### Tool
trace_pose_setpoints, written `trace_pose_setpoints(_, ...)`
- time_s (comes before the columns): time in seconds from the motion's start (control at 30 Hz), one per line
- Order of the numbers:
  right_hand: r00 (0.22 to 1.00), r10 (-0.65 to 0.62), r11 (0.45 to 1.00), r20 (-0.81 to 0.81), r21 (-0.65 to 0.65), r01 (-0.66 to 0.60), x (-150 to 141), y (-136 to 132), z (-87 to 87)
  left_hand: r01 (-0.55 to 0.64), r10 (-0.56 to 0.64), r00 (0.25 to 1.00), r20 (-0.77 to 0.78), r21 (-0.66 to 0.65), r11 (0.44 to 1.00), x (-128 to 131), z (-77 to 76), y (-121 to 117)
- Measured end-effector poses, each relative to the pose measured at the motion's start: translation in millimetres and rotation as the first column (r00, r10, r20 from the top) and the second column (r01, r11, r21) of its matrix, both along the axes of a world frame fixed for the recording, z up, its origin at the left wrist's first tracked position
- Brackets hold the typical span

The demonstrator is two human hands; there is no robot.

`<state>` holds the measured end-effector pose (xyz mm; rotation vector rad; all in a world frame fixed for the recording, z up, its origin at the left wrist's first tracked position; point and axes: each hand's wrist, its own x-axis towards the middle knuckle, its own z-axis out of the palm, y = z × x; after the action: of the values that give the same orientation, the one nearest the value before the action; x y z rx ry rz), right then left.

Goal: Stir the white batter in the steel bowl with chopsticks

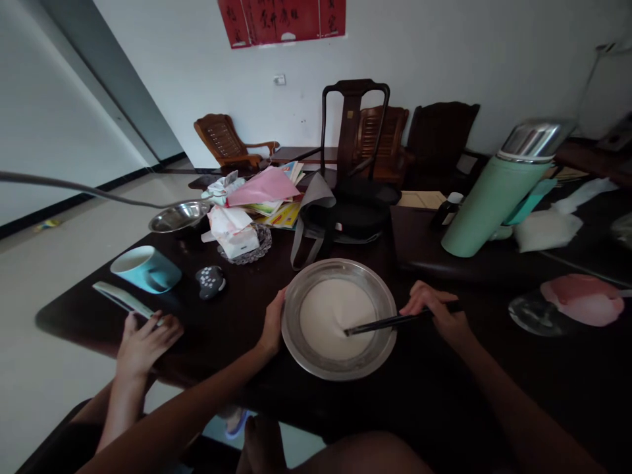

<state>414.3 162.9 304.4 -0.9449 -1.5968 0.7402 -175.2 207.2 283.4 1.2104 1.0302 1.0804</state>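
Note:
A wide metal bowl (290,329) rests on the dark table, holding a smooth whitish liquid batter (326,316). My left hand (272,324) grips the bowl's left side, its fingertips partly hidden behind the wall. Wrapped around a pair of dark chopsticks (378,324) is my right hand (437,309), just right of the rim. The chopsticks slant down to the left across the bowl, their tips in the batter near its middle.
At left, another person's hand (148,342) touches a phone (123,299) near a blue mug (148,270). A small metal bowl (180,217), tissues (234,230) and a bag (340,210) stand farther back. A green thermos (486,204) and pink scoop-like item (582,299) are right.

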Motion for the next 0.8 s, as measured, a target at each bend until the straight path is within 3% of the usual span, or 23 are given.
trace_pose_setpoints(0.1, 0.993, 0.021, 0.999, 0.113, -0.042, -0.017, -4, -1, 2.5, -0.149, 0.147, 0.984, -0.101, -0.007, 0.989, -1, -3.1, 0)
trace_pose_setpoints(0.17, 0.991, -0.049, 0.999, 0.128, 0.005, 0.049, -3, -1, 4.1, -0.255, 0.254, 0.959, -0.123, 0.011, 0.967, -7, -12.6, -2)
trace_pose_setpoints(0.23, 0.991, -0.118, 0.993, 0.064, 0.015, 0.117, 0, -1, 4.8, -0.412, 0.412, 0.899, -0.149, 0.032, 0.911, -16, -22.9, -4)
trace_pose_setpoints(0.3, 0.996, -0.086, 0.996, -0.027, 0.026, 0.086, 2, -2, 4.4, -0.473, 0.470, 0.868, -0.159, 0.019, 0.881, -23, -30.3, -5)
trace_pose_setpoints(0.37, 1.000, -0.002, 1.000, -0.017, 0.031, 0.002, 1, -2, 3.5, -0.469, 0.464, 0.873, -0.153, 0.003, 0.883, -27, -33.9, -4)
trace_pose_setpoints(0.43, 0.992, 0.051, 0.999, 0.115, 0.008, -0.052, -1, -3, 2.9, -0.436, 0.431, 0.891, -0.142, -0.003, 0.900, -26, -34.3, 0)
trace_pose_setpoints(0.5, 0.983, 0.019, 0.999, 0.181, 0.027, -0.024, -2, -3, 2.5, -0.389, 0.385, 0.913, -0.139, -0.007, 0.921, -22, -33.0, 4)
trace_pose_setpoints(0.6, 0.994, -0.093, 0.993, 0.061, 0.080, 0.088, 2, -2, 1.4, -0.324, 0.320, 0.936, -0.149, -0.003, 0.946, -16, -30.7, 6)
trace_pose_setpoints(0.67, 0.995, -0.092, 0.993, -0.033, 0.065, 0.094, 4, -1, 0.2, -0.301, 0.298, 0.942, -0.156, 0.005, 0.954, -15, -29.8, 6)
trace_pose_setpoints(0.8, 0.996, 0.010, 1.000, 0.088, -0.011, -0.009, 3, 1, -1.2, -0.373, 0.370, 0.912, -0.180, 0.015, 0.928, -19, -30.1, 1)
